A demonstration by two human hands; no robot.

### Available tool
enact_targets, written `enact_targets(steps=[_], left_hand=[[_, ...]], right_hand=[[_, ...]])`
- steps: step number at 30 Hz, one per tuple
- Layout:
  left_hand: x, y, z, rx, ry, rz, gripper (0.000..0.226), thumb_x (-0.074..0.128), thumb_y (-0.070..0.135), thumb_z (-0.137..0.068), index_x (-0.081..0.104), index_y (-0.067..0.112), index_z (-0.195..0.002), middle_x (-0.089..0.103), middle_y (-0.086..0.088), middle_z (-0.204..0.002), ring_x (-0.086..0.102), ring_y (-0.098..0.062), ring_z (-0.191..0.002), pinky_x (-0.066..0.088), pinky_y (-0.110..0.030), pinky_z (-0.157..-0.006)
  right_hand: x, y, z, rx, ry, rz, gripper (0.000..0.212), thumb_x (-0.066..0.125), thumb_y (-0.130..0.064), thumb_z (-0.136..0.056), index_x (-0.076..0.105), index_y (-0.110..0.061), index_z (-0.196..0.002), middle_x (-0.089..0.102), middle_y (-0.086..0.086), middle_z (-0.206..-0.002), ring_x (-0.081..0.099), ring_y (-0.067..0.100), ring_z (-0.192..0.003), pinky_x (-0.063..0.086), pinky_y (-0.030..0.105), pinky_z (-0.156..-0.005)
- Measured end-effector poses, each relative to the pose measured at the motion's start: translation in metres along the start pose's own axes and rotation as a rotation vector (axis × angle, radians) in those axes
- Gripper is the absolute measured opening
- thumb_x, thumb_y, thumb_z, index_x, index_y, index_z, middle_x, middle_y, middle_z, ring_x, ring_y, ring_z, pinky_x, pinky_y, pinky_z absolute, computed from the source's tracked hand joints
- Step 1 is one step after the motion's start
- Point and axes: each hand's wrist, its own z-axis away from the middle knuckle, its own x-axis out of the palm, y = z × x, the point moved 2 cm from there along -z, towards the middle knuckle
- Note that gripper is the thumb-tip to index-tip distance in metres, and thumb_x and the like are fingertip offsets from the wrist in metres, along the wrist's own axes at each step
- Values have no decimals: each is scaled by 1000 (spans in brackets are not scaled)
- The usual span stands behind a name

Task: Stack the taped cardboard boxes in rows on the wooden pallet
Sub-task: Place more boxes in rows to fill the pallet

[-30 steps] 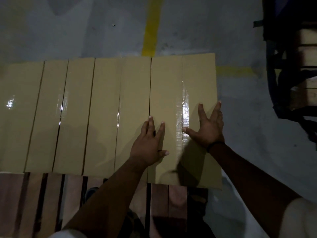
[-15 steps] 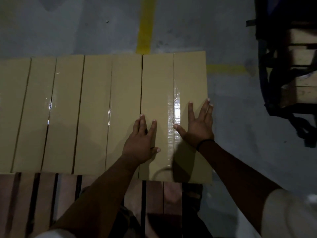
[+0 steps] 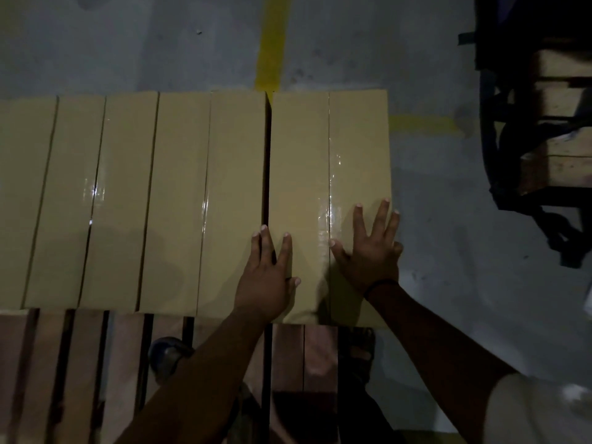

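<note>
Fingers (image 3: 378, 216) of both hands splay flat on smooth taped cardboard box (image 3: 330, 174); nothing gripped.

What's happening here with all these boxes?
A person is lining up taped cardboard boxes in a row on a wooden pallet. Both hands lie flat and open on the rightmost box: the left hand near its left edge, the right hand by its right edge. A dark gap separates it from the neighbouring box.
</note>
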Motion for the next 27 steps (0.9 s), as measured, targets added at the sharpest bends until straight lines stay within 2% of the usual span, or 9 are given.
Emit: enact_targets(steps=[3, 7, 12, 16, 20, 23, 24, 25, 27], left_hand=[[5, -4, 12, -7, 21, 22, 89, 46, 53, -102, -13, 26, -162, -33, -14, -164, -24, -32, -153, 26, -42, -122], [5, -13, 16, 15, 37, 36, 86, 44, 54, -103, -9, 25, -163, -28, -9, -167, -19, -27, -155, 27, -38, -120], [0, -10, 14, -10, 49, 123, 83, 51, 50, -101, 3, 27, -164, -19, -5, -170, -8, -30, -156, 28, -44, -122], [-3, 5, 14, -44, 102, 328, 82, 60, 47, -96, 18, 27, -163, -4, -3, -171, 7, -32, -151, 30, -46, -117], [-16, 17, -1, -234, 243, 704, 74, 75, 37, -88, 42, 26, -153, 31, -6, -162, 26, -30, -148, 25, -31, -109], [-22, 18, -5, -258, 299, 774, 62, 79, 34, -85, 54, 30, -141, 42, -2, -152, 32, -27, -144, 23, -19, -102], [-23, 17, -3, -251, 316, 788, 55, 79, 33, -84, 58, 32, -135, 46, 0, -148, 35, -26, -141, 22, -10, -98], [-24, 16, -2, -245, 339, 816, 49, 80, 32, -84, 60, 34, -128, 51, 3, -142, 39, -24, -137, 21, -2, -93], [-25, 14, 3, -226, 371, 864, 44, 82, 30, -83, 59, 39, -120, 57, 8, -134, 44, -21, -132, 21, 6, -84]], right_hand=[[3, -3, 5, 13, 18, -28, 91, 38, -73, -89, 20, -22, -161, 1, 30, -164, 15, 56, -146, 46, 62, -91], [6, -10, 5, -17, 39, -14, 92, 39, -76, -87, 19, -23, -161, -4, 26, -166, 12, 58, -146, 42, 62, -95], [5, -3, 3, 13, 8, -95, 94, 42, -78, -87, 8, -32, -162, -16, 15, -167, 4, 51, -149, 34, 65, -104], [-1, 7, -4, 146, 0, -283, 99, 42, -80, -79, 7, -37, -161, -11, 18, -167, 14, 47, -147, 28, 65, -110], [-8, 7, -5, 195, 27, -423, 99, 52, -75, -76, 18, -36, -159, 1, 19, -166, 17, 46, -146, 23, 61, -114], [-12, 5, 2, 157, 79, -438, 96, 58, -70, -75, 29, -31, -158, 9, 23, -164, 16, 47, -146, 22, 63, -114], [-12, 6, 5, 148, 92, -436, 95, 59, -68, -75, 32, -30, -157, 11, 24, -163, 17, 48, -145, 23, 63, -113], [-12, 7, 6, 146, 102, -436, 94, 61, -67, -75, 34, -28, -157, 14, 25, -162, 19, 48, -145, 24, 65, -112], [-11, 9, 10, 143, 131, -440, 91, 63, -64, -76, 39, -25, -155, 18, 27, -161, 22, 50, -143, 27, 67, -110]])
